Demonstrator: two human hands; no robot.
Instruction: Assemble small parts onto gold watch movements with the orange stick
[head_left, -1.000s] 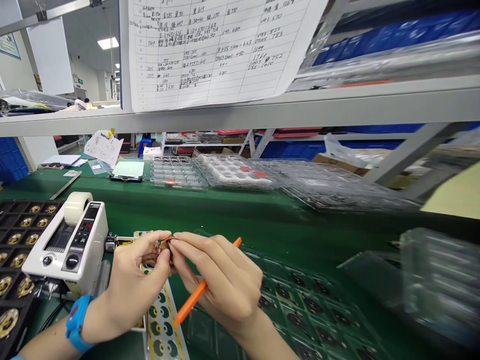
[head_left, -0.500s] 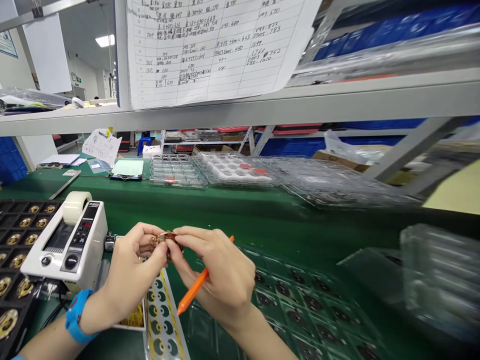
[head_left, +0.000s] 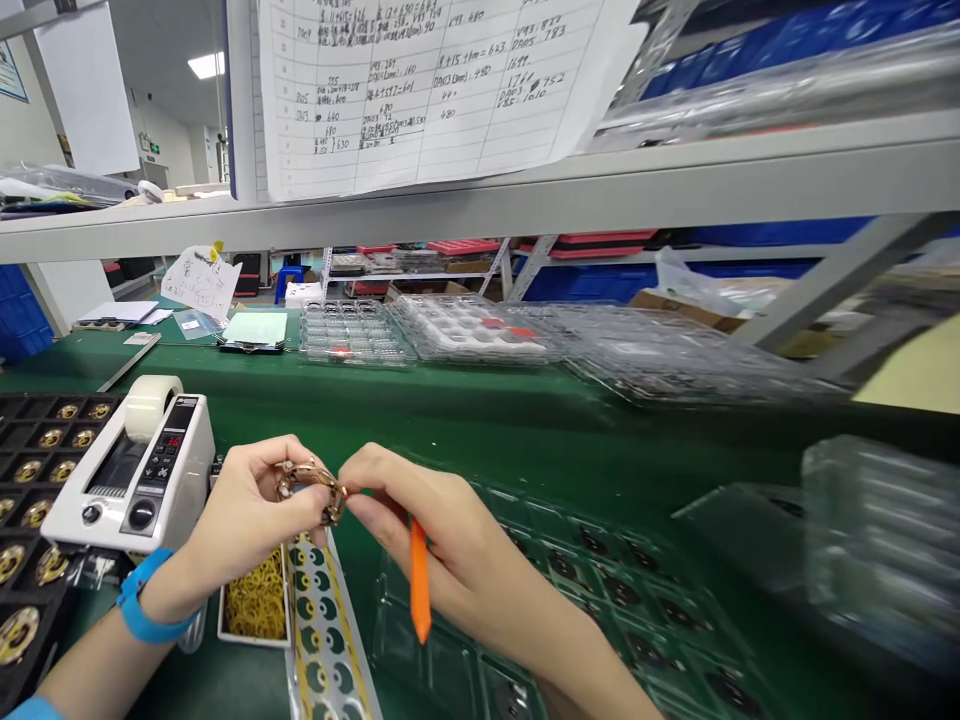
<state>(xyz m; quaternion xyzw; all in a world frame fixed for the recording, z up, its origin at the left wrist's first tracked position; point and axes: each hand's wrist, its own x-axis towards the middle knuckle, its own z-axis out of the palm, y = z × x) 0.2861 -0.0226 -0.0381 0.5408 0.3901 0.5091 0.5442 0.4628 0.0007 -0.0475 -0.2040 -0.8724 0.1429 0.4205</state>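
A copper-coloured ring-shaped part is pinched between the thumb and fingers of my left hand, above the green table. My right hand has its thumb and forefinger pressed together at the ring's right edge; whatever may be between those fingertips is too small to make out. An orange pointed stick is tucked in my right hand, its tip pointing down. Below the ring lie a strip sheet with yellow-and-dark cutouts and a white box of thin yellow pieces.
A white tape dispenser stands left, beside a black tray of gold rings. Clear plastic trays with dark parts lie at right; more clear trays line the back. A shelf beam crosses above.
The ring now shows more of its open face in my left hand. My right hand has shifted to its right edge, and the orange stick has swung to point nearly straight down.
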